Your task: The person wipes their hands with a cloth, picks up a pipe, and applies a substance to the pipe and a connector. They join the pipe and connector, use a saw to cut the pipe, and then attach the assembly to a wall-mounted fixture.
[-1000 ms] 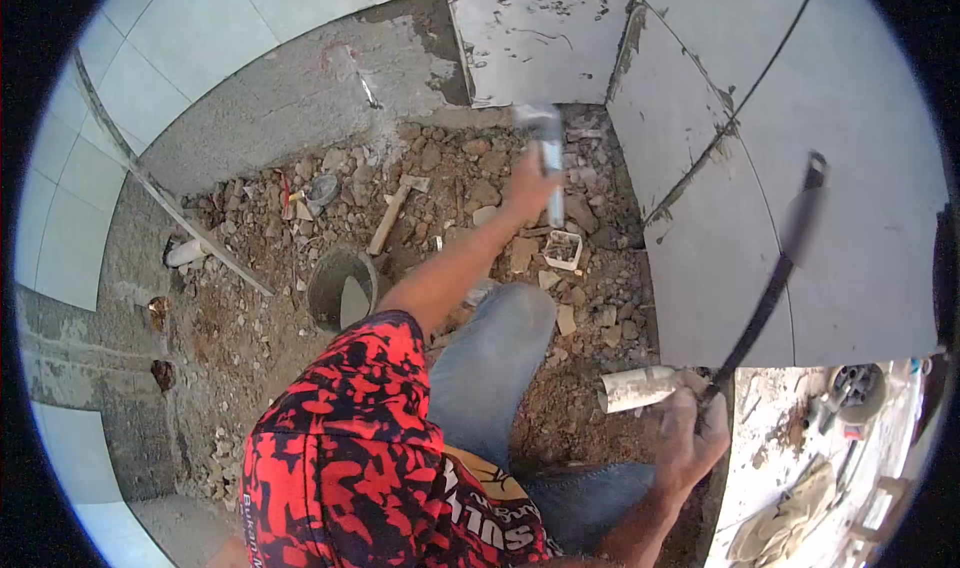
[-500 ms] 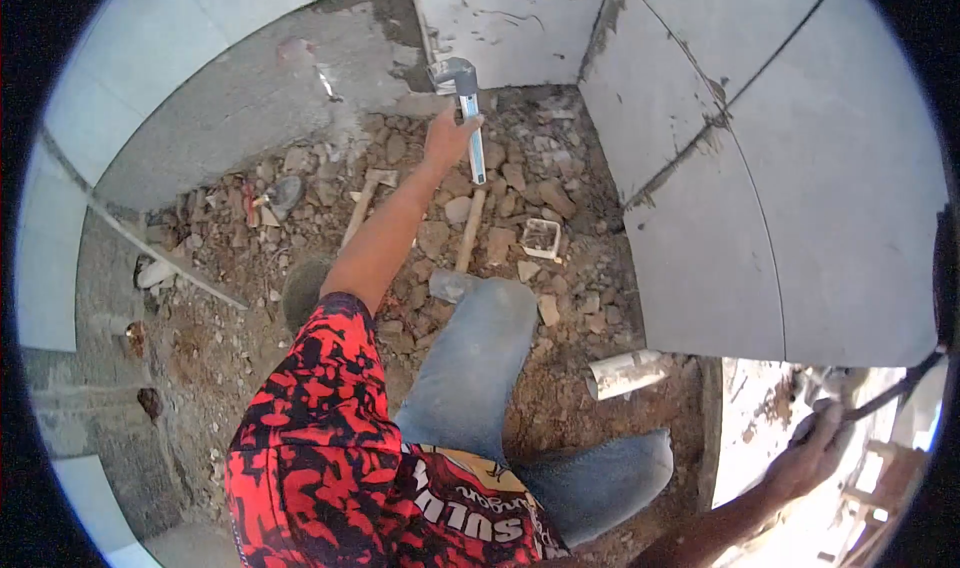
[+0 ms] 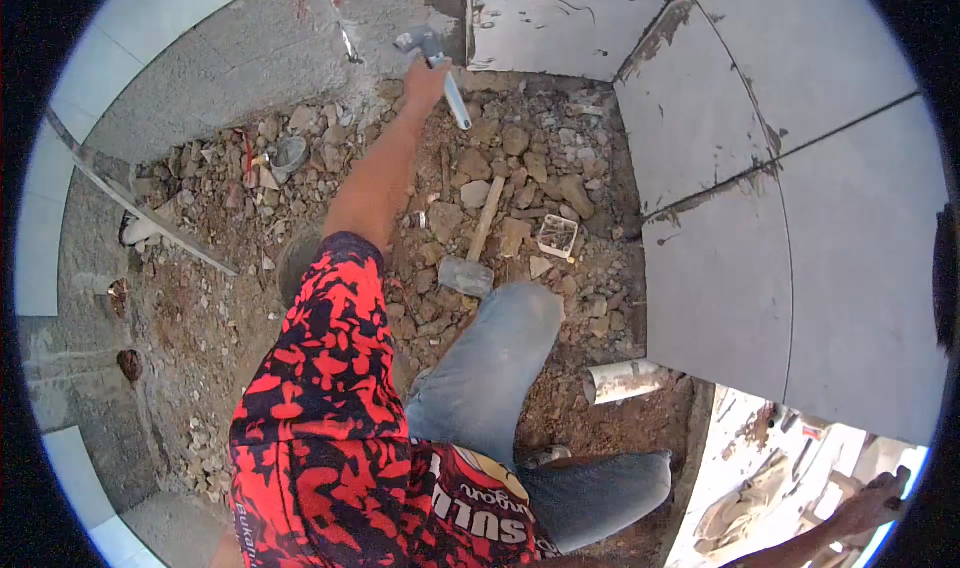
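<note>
Rubble-strewn floor between half-tiled walls: the person's left hand (image 3: 424,80) has carried the grey elbow pipe (image 3: 453,100) further up to 12 o'clock, fingers clenched round its stem, the elbow end now at the bare cement wall (image 3: 250,63). The right hand (image 3: 868,506) has swung out to 4 o'clock past the tiled partition (image 3: 760,268), leaving the white pipe stub (image 3: 622,379) behind; its grip cannot be told. A sledgehammer (image 3: 467,274) lies at centre.
</note>
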{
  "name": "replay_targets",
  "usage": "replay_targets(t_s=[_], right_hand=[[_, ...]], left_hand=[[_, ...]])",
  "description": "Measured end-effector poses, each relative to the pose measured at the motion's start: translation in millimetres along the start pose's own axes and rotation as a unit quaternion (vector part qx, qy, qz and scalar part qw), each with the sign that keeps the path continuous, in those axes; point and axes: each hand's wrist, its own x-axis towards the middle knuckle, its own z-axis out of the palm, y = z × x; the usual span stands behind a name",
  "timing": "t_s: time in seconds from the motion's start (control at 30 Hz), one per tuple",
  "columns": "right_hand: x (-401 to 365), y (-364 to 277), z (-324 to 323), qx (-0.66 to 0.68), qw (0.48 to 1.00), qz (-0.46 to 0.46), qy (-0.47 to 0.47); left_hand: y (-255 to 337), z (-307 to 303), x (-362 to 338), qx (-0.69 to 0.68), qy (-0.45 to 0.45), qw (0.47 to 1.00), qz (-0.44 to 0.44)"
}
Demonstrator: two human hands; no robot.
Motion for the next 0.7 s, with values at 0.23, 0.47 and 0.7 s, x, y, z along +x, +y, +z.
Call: replay_targets(t_s=[0.23, 0.47, 0.7], right_hand=[[3, -19, 15, 0.003, 0.981, 0.195, -0.006], [10, -30, 25, 0.312, 0.923, 0.224, 0.029], [8, -40, 25, 0.430, 0.861, 0.268, 0.025]], left_hand=[[0, -2, 61, -0.042, 0.027, 0.996, 0.080], [43, -17, 88, -0.019, 0.034, 0.994, 0.098], [41, -1, 122, 0.074, 0.098, 0.982, 0.143]])
